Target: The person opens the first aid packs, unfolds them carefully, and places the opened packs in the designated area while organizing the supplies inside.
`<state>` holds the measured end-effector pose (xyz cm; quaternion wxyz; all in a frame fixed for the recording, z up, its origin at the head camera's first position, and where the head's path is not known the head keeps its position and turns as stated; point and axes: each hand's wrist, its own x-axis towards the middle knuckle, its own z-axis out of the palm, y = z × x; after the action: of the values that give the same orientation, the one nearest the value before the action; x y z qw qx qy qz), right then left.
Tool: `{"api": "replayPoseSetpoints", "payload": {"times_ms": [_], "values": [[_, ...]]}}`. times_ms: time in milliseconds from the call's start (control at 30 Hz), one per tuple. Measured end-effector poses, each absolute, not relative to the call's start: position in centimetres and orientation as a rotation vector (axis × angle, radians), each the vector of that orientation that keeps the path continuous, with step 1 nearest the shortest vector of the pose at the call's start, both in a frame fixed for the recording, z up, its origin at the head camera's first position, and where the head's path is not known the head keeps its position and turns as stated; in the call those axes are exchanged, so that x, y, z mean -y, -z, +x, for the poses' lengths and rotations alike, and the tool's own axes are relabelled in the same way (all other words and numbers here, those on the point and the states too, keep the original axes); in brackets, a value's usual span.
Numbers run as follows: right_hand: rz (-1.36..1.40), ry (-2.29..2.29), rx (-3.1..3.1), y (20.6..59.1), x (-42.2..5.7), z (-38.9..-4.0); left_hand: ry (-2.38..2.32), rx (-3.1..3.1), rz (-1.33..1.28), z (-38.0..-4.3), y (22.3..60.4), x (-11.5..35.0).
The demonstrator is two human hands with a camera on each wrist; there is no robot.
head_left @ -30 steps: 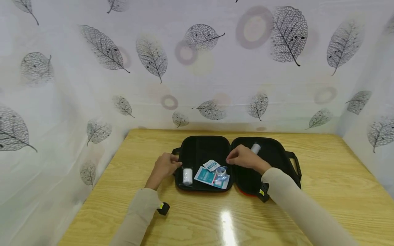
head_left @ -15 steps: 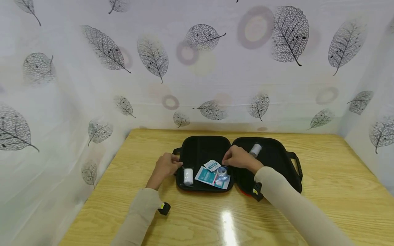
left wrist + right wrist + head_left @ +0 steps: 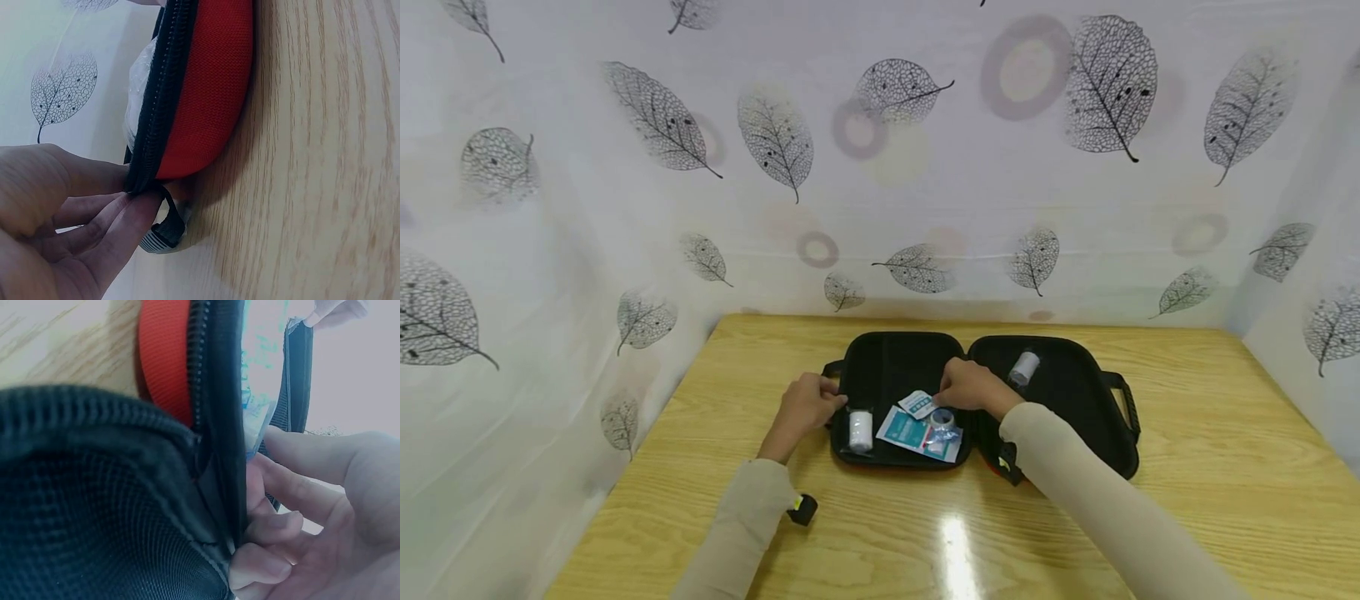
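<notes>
Case (image 3: 880, 362), black within and red outside, lies unfolded on a wooden table (image 3: 865, 533), its two halves side by side; on a clock set over the left half, twelve away from the person, the left hand (image 3: 805, 406) sits at nine, its thumb and fingers pinching the zipped rim, as the left wrist view shows; the right hand (image 3: 973, 387) reaches over the rim from about two to three, fingers bent, thumb and forefinger tips close together at the contents; whether they grip anything I cannot tell.

White roll (image 3: 861, 432) in clear wrap lies toward eight; a teal-and-white packet (image 3: 902, 429) lies aslant toward five, with a tape ring (image 3: 942, 419) in bluish film over its three o'clock end; a small sachet (image 3: 916, 404) lies near the centre, at the packet's twelve o'clock edge and just beside the right fingertips; on the right half's own clock, a second roll (image 3: 1024, 367) lies toward eleven; a carry handle (image 3: 1126, 407) juts out at three.
</notes>
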<state>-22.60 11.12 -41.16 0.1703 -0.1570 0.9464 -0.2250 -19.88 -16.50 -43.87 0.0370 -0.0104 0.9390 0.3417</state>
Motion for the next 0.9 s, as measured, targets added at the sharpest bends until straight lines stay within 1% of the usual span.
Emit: {"api": "replayPoseSetpoints", "payload": {"times_ms": [467, 900], "values": [[-0.383, 0.678, -2.655, 41.2, -10.6, -22.6, -1.044, -2.881, -0.027, -19.8, 43.8, 16.4], [-0.42, 0.813, -2.612, 41.1, -11.7, -22.8, -1.033, -2.885, -0.039, -19.9, 43.9, 16.5]]}}
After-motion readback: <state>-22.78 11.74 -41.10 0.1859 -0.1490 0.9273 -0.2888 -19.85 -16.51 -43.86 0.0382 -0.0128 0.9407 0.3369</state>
